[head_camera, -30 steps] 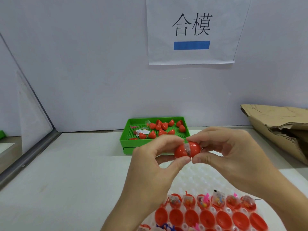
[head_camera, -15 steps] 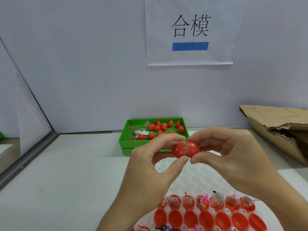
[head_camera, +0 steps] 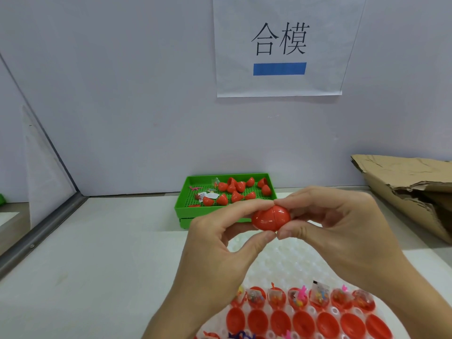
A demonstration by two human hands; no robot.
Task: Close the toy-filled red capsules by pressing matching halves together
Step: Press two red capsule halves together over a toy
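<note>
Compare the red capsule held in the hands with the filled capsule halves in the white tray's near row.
The held capsule is closed, both halves joined at a seam, and pinched in the air by both hands. The tray halves are open, bagged toys poking out, seated in the white tray. Both are red plastic.

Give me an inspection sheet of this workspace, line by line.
Surface: pale table.
Job's things: red capsule, halves together; white cell tray with toy-filled halves and empty halves.
Clutter: green tray holding loose red halves and toy packets.
Grippers: left hand and right hand both pinch the capsule with their fingers.
Cables: nothing seen.
Surroundings: wall sign with blue bar; torn cardboard on the right.
</note>
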